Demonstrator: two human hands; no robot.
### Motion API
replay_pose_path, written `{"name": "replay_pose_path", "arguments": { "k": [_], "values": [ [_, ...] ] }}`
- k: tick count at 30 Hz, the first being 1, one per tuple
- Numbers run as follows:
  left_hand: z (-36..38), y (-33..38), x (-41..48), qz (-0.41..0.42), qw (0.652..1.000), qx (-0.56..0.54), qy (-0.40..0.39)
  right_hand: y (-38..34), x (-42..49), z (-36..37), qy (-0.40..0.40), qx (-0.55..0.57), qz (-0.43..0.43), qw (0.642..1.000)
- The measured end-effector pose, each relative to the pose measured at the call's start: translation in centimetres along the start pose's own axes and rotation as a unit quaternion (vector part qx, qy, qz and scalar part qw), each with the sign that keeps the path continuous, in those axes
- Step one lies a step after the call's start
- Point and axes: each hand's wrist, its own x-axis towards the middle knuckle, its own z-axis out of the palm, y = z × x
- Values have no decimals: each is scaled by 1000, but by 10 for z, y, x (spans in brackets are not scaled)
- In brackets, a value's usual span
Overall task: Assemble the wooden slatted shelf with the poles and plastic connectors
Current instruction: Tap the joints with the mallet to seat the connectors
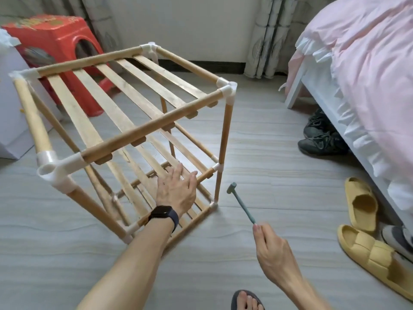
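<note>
Shelf (125,121) stood on the floor (268,142), btw red stool (55,41) & bed (357,63). L hand (176,193) was released, fingers straight, at its mid-tier slats. R hand (272,249) pinched a small hammer (242,206) by the handle end.

Soft, even daylight filled the room; shadows were faint, the focus was slightly soft, and wide-angle distortion bent the edges.
</note>
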Motion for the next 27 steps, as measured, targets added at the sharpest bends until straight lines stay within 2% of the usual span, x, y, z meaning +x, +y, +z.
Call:
{"name": "replay_pose_path", "arguments": {
  "k": [8, 13, 17, 21, 25, 27],
  "values": [
    [-9, -35, -53, 84, 996, 21, -38, -30, -4, 6, 13, -65, -67, 996],
    [-1, -31, -73, 24, 1000, -13, 7, -33, -21, 7, -15, -154, -68, 986],
    [7, -24, -79, 0, 1000, -23, 10, -33, -39, 8, -1, -62, -88, 994],
    [10, -27, -75, -4, 1000, -16, 2, -31, -43, 4, -22, -134, -74, 988],
    [12, -24, -75, -13, 1000, -10, 8, -30, -39, 2, -6, -117, -90, 989],
    [12, -23, -75, -11, 1000, -6, 12, -27, -36, 2, -18, -163, -94, 982]
  ]
}}
